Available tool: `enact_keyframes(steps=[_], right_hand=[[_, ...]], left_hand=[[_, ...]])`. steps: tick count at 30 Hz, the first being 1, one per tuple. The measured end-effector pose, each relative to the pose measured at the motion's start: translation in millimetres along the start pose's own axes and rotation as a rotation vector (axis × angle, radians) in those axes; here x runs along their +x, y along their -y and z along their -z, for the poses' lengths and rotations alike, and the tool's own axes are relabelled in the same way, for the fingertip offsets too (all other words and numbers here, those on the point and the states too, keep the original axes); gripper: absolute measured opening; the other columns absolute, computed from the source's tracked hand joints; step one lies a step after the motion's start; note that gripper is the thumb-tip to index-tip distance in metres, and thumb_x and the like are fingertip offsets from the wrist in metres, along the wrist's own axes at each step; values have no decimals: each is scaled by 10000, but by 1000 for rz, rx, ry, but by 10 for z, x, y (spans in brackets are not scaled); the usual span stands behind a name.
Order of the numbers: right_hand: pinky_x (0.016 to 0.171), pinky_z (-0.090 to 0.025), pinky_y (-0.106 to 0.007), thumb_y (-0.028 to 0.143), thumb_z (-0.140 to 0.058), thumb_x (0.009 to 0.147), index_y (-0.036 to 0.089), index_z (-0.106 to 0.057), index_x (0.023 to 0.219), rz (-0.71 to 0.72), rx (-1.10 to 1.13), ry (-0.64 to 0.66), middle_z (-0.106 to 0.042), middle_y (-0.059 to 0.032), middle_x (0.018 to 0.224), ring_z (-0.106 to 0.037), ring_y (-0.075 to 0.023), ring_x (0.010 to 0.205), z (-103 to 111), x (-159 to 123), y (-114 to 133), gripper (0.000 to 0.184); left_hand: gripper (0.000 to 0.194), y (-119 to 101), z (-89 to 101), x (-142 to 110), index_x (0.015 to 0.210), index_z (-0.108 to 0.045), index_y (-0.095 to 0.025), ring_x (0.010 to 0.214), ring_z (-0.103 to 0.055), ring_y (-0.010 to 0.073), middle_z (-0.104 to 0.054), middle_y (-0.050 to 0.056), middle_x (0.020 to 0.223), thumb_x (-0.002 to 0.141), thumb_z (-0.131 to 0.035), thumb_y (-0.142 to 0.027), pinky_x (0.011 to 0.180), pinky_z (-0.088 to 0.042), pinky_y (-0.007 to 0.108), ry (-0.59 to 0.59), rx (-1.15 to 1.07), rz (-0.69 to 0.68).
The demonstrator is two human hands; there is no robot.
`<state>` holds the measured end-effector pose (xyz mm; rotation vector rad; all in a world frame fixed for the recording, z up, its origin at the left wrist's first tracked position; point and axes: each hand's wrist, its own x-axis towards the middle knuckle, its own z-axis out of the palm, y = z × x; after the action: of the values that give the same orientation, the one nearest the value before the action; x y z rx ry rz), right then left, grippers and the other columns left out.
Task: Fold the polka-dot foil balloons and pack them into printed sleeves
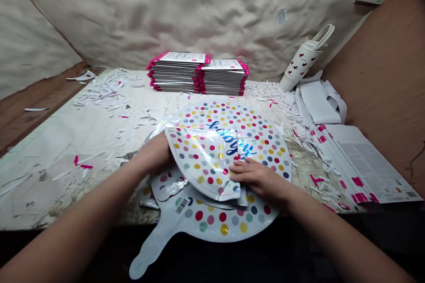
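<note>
A flat, round foil balloon (268, 132) with coloured dots and blue lettering lies at the table's front edge. Its pale filling tail (149, 243) hangs over that edge at lower left. On top rests a partly folded foil balloon (199, 159) with the same dots, its curved side to the left. My left hand (164, 152) reaches behind this folded piece, its fingers hidden by the foil. At the fold's right edge, my right hand (254, 177) lies with fingers stretched out across the foil, pressing on it.
Two side-by-side stacks of pink-edged packets (175, 73) stand at the back. A white tumbler with hearts (302, 64) leans at back right, near curled white strips (320, 101). Printed card sheets (372, 163) lie right. Paper scraps (99, 95) litter the table (89, 128).
</note>
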<state>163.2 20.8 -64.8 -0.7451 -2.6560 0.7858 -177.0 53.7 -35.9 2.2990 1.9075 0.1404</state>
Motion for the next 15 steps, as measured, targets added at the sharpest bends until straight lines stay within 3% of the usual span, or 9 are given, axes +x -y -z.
enact_keyframes(steps=[2,4,5,7,8,10,12,15], right_hand=[[1050,-239,-514,99,-429,848,256,-557,1191,-29,-69,43,-509,-40,1302,-398,-229,1256,-54,-33,10,399],[1048,-230,-522,107,-438,850,254,-564,1182,-42,-92,45,-499,-43,1311,-388,-230,1263,-65,-33,21,384],[1046,-235,-522,109,-443,848,254,-578,1162,-44,-88,41,-509,-44,1302,-394,-230,1259,-61,-28,26,371],[1048,-250,-500,107,-453,840,251,-603,1122,-40,-56,17,-526,-42,1286,-405,-219,1252,-48,-18,39,351],[1053,-255,-482,113,-462,836,247,-597,1128,-43,-35,-9,-515,-46,1297,-397,-210,1259,-43,-19,47,349],[1069,-240,-463,173,-515,819,240,-532,1210,-116,-11,-92,-433,-63,1366,-321,-208,1304,-39,-39,67,397],[1087,-178,-487,285,-606,761,236,-380,1338,-296,-30,-154,-270,-84,1455,-176,-232,1357,-42,-82,80,621],[1095,-61,-515,420,-674,664,228,-168,1424,-558,-73,-117,-100,-95,1498,-26,-256,1374,-36,-166,54,933]], left_hand=[[289,190,219,-16,960,-645,-148,903,-604,299,-667,104,972,799,-451,-287,777,-476,442,-54,123,195],[338,198,366,19,1016,-612,-60,994,-554,360,-625,171,1044,822,-384,-217,805,-436,533,-163,211,287],[366,114,389,62,1087,-579,-53,1064,-518,349,-592,172,1121,840,-349,-195,862,-407,530,-219,229,239],[413,-200,316,190,1219,-500,-81,1177,-449,264,-516,136,1265,877,-287,-174,983,-340,440,-257,203,-89],[426,-393,228,265,1258,-472,-118,1222,-410,220,-475,103,1324,890,-266,-175,1022,-303,400,-186,171,-319],[493,-754,-6,399,1373,-315,-190,1337,-224,234,-289,59,1457,901,-330,-332,1081,-165,443,-16,163,-646],[668,-991,-245,475,1417,-194,-190,1363,-115,280,-166,85,1493,861,-360,-521,1077,-103,488,110,145,-738],[759,-1093,-477,460,1432,-115,-212,1360,-67,338,-90,124,1498,830,-292,-638,1046,-89,540,204,96,-687]])
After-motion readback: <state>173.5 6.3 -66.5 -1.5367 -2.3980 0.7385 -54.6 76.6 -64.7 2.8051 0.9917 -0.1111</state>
